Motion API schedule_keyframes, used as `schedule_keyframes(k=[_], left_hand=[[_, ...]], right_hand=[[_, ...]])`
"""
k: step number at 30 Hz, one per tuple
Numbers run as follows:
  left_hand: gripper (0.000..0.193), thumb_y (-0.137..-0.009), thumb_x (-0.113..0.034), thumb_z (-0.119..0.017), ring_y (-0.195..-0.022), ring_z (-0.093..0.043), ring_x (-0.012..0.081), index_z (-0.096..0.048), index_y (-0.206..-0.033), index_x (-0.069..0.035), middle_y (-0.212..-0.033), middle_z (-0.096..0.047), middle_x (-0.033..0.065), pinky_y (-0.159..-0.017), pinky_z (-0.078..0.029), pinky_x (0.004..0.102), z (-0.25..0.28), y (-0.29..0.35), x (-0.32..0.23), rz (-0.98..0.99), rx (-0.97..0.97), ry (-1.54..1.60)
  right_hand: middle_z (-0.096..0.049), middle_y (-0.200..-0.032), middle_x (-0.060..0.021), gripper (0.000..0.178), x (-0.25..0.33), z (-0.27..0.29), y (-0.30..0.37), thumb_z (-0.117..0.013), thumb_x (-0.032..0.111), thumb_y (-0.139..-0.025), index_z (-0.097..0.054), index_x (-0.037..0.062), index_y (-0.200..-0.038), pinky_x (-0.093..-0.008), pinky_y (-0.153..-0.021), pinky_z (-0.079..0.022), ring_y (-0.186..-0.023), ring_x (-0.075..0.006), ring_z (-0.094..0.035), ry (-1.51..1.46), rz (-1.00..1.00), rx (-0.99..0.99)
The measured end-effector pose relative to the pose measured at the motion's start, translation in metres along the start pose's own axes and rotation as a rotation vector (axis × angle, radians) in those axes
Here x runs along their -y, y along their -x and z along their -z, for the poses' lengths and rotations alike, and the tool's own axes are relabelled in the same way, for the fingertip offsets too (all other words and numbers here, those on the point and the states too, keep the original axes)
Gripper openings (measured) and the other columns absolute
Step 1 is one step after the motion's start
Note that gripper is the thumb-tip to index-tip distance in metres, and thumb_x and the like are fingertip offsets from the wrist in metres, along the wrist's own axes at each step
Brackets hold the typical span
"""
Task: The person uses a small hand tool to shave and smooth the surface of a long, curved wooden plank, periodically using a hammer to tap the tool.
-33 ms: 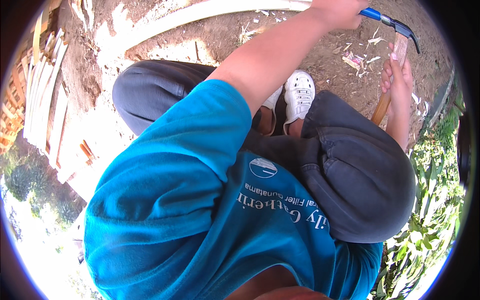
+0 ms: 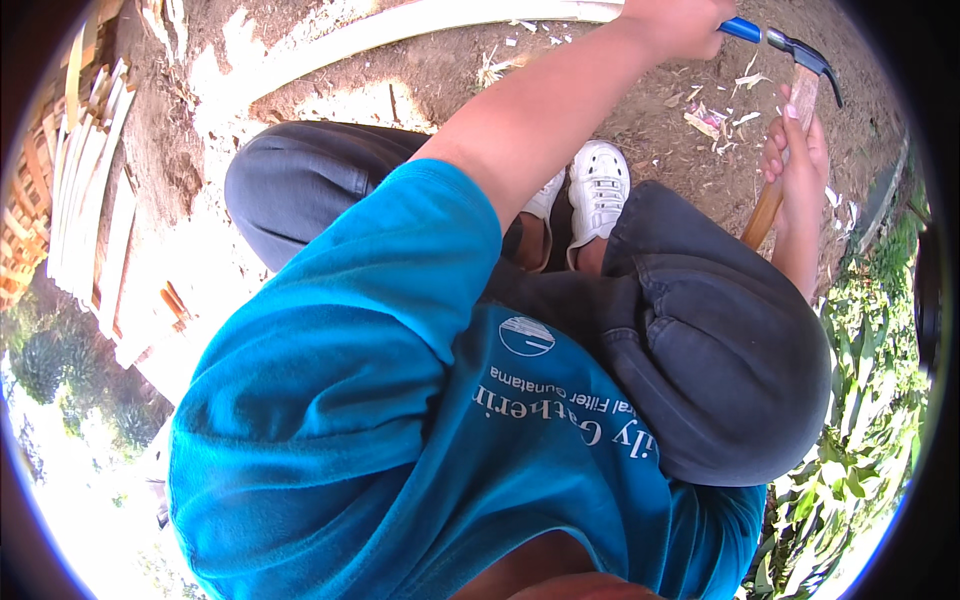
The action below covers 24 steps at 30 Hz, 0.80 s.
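A hammer with a blue grip, a metal shaft and a dark curved head (image 2: pixel 806 57) is in my left hand (image 2: pixel 680 24), whose arm crosses toward the upper right. Its fingers are closed round the blue grip. My right hand (image 2: pixel 803 160) is wrapped round a brown piece of wood (image 2: pixel 765 214), with the thumb along its side. The wood slants up to the hammer head, and its upper end seems to touch the head's underside. My right knee (image 2: pixel 740 360) hides the lower end of the wood and part of my right forearm.
A long pale curved strip (image 2: pixel 420 28) lies on the bare soil ahead. Wood shavings (image 2: pixel 708 122) are scattered near my hands. Several pale slats (image 2: pixel 90 190) are stacked at the left by woven strips (image 2: pixel 25 215). Leafy plants (image 2: pixel 850 440) grow at the right.
The hammer head and the upper end of the wood have shifted very slightly to the right. My legs and torso stay as they were.
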<state>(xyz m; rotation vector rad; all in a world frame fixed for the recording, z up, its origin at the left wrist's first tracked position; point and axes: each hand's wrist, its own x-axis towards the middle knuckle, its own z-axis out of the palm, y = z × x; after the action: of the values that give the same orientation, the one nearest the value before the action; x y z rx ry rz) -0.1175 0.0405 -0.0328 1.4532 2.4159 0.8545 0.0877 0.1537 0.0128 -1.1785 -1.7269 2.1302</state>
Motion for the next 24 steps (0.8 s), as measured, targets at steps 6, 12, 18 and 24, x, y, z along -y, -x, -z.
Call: schedule_keyframes(k=[6, 12, 18, 24], left_hand=[[0.017, -0.084, -0.016, -0.061, -0.086, -0.073, 0.0406, -0.073, -0.095, -0.011, -0.09, -0.074, 0.0203, -0.078, -0.058, 0.0532, 0.007, 0.004, -0.004, 0.06, 0.08, -0.011], [0.018, -0.083, -0.017, -0.061, -0.085, -0.073, 0.0408, -0.074, -0.096, -0.012, -0.089, -0.074, 0.0205, -0.077, -0.058, 0.0531, 0.022, 0.014, 0.001, 0.109, 0.094, -0.019], [0.016, -0.083, -0.017, -0.061, -0.082, -0.073, 0.0404, -0.072, -0.093, -0.01, -0.088, -0.074, 0.0202, -0.074, -0.058, 0.0537, 0.018, 0.024, 0.015, 0.024, 0.094, -0.11], [0.013, -0.083, -0.015, -0.062, -0.081, -0.072, 0.0406, -0.071, -0.091, -0.009, -0.085, -0.073, 0.02, -0.074, -0.058, 0.0536, 0.016, 0.015, -0.014, -0.003, 0.058, 0.02]], right_hand=[[-0.046, -0.078, 0.0037, 0.04, 0.0, 0.002, -0.005, -0.058, 0.026, -0.107, -0.05, 0.0049, -0.14, -0.0218, -0.049, -0.036, -0.057, -0.0041, -0.042, 0.042, -0.025, 0.038], [-0.045, -0.077, 0.0042, 0.042, -0.014, -0.002, -0.009, -0.06, 0.026, -0.106, -0.05, 0.0053, -0.141, -0.0209, -0.048, -0.035, -0.056, -0.0033, -0.042, -0.031, -0.031, 0.05], [-0.044, -0.077, 0.0044, 0.041, -0.012, 0.004, 0.002, -0.056, 0.025, -0.108, -0.051, 0.006, -0.144, -0.0216, -0.05, -0.035, -0.057, -0.0035, -0.041, -0.117, -0.012, -0.005], [-0.045, -0.078, 0.0034, 0.039, -0.007, 0.017, 0.007, -0.055, 0.023, -0.108, -0.052, 0.0051, -0.143, -0.0216, -0.051, -0.034, -0.058, -0.0044, -0.04, -0.172, -0.007, -0.077]])
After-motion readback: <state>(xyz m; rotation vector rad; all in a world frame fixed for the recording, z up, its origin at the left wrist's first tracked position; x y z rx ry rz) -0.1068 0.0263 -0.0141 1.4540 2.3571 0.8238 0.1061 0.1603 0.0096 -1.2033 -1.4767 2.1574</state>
